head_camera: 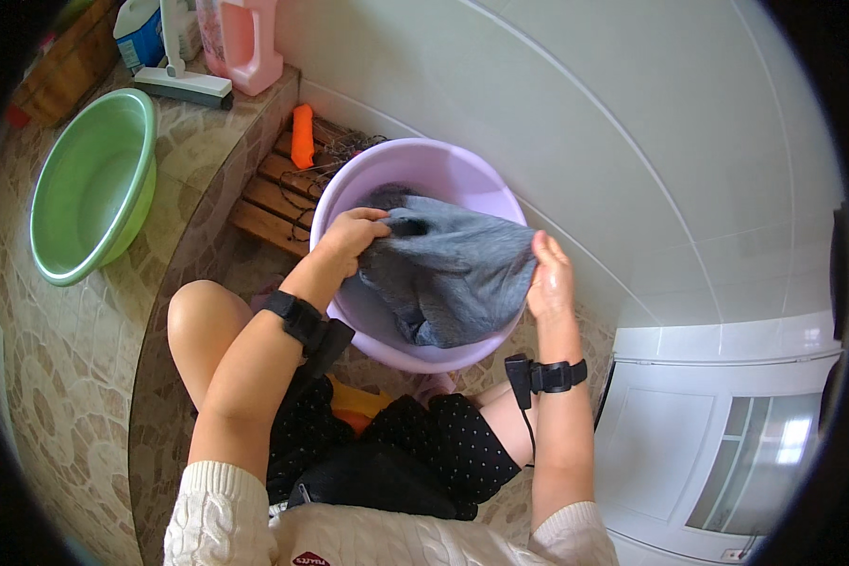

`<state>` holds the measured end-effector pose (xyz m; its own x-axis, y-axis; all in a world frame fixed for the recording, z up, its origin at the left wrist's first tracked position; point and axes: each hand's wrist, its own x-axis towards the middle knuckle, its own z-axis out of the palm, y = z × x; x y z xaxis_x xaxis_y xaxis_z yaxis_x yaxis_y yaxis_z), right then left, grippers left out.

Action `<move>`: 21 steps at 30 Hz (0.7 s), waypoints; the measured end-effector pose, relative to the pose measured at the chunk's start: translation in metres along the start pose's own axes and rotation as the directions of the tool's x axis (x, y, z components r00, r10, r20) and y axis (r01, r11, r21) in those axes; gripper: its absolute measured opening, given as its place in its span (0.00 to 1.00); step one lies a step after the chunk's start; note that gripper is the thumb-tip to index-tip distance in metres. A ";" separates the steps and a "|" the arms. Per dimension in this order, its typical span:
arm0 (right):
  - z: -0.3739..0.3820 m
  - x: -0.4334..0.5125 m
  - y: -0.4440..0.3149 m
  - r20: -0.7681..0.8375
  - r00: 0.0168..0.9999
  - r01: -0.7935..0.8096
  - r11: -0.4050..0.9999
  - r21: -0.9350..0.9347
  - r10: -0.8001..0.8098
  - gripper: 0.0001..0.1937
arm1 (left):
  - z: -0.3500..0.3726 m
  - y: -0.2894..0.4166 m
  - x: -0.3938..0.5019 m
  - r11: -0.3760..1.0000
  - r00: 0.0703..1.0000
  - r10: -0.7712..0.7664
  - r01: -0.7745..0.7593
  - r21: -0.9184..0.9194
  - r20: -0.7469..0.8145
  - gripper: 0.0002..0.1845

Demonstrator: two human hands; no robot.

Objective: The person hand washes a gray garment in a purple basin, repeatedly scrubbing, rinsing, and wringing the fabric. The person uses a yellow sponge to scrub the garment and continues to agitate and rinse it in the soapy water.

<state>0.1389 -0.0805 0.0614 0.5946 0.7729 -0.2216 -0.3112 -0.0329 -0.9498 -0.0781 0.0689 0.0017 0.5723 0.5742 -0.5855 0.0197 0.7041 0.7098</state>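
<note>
Between my two hands a dark grey cloth garment (460, 262) is stretched across a lilac plastic basin (417, 152). My left hand (354, 237) pinches the garment's edge at the basin's left side, beside a dark fold or opening. At the right rim, my right hand (552, 276) grips the other end, thumb uppermost, and its skin looks wet. The lower part of the garment hangs down into the basin. Whether water lies beneath the cloth I cannot tell, as the fabric covers most of the inside.
A slatted wooden rack (272, 205) with an orange rolled item (302, 136) and tangled cord lies left of the basin. On the tiled ledge stand a green basin (95, 191), a squeegee (184, 85) and a pink jug (265, 42). A tiled wall (573, 156) rises behind; a white door (658, 439) is at right.
</note>
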 end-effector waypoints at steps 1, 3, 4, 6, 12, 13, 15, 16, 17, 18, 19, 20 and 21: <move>-0.004 0.001 -0.004 -0.030 0.996 0.083 0.996 0.029 -0.082 0.10 | -0.003 0.000 -0.004 0.997 0.998 -0.013 0.009 -0.073 -0.056 0.18; -0.011 0.002 -0.008 -0.040 0.994 0.099 0.995 0.020 -0.098 0.10 | -0.008 -0.001 -0.011 0.994 0.993 0.095 -0.098 -0.043 -0.069 0.22; -0.016 0.001 -0.010 0.005 0.996 0.091 0.995 0.032 -0.091 0.10 | -0.009 -0.002 -0.015 0.991 0.988 0.132 -0.134 -0.026 -0.075 0.23; -0.024 -0.004 -0.009 0.049 0.994 0.091 0.995 0.046 -0.093 0.10 | -0.011 -0.008 -0.026 0.983 0.974 0.162 -0.173 -0.058 -0.157 0.25; -0.056 -0.039 0.013 -0.049 0.979 -0.202 0.977 -0.062 0.200 0.08 | -0.015 -0.028 -0.054 0.995 0.987 0.005 -0.020 -0.093 -0.158 0.20; -0.062 -0.046 0.016 -0.061 0.958 -0.285 0.956 -0.069 0.281 0.08 | -0.016 -0.031 -0.057 0.997 0.992 -0.026 0.016 -0.081 -0.124 0.20; -0.071 -0.061 0.023 -0.080 0.909 -0.416 0.904 -0.099 0.409 0.07 | -0.018 -0.039 -0.063 0.993 0.990 -0.121 0.121 -0.009 -0.069 0.19; -0.073 -0.068 0.026 -0.100 0.891 -0.454 0.879 -0.145 0.443 0.09 | -0.016 -0.044 -0.066 0.988 0.994 -0.075 0.085 0.132 -0.075 0.19; -0.075 -0.074 0.029 -0.095 0.873 -0.488 0.850 -0.199 0.479 0.09 | -0.016 -0.048 -0.069 0.974 0.998 -0.036 0.048 0.223 -0.056 0.19; -0.076 -0.079 0.031 -0.122 0.843 -0.536 0.802 -0.264 0.524 0.09 | -0.017 -0.051 -0.074 0.942 1.000 -0.003 0.013 0.335 -0.031 0.19; -0.076 -0.083 0.033 -0.173 0.812 -0.581 0.742 -0.335 0.558 0.09 | -0.018 -0.053 -0.078 0.896 1.000 0.030 -0.026 0.443 -0.001 0.19; -0.075 -0.086 0.036 -0.172 0.807 -0.582 0.711 -0.395 0.565 0.11 | -0.018 -0.055 -0.081 0.851 0.999 0.039 -0.029 0.525 -0.009 0.19; -0.075 -0.088 0.038 -0.165 0.808 -0.570 0.680 -0.461 0.566 0.12 | -0.018 -0.055 -0.084 0.836 0.998 0.069 -0.062 0.546 0.007 0.19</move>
<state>0.1303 -0.1968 0.0280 0.4268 0.5013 -0.7527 -0.2084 -0.7554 -0.6213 -0.1419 -0.0105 0.0042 0.5780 0.6186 -0.5322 0.4285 0.3249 0.8431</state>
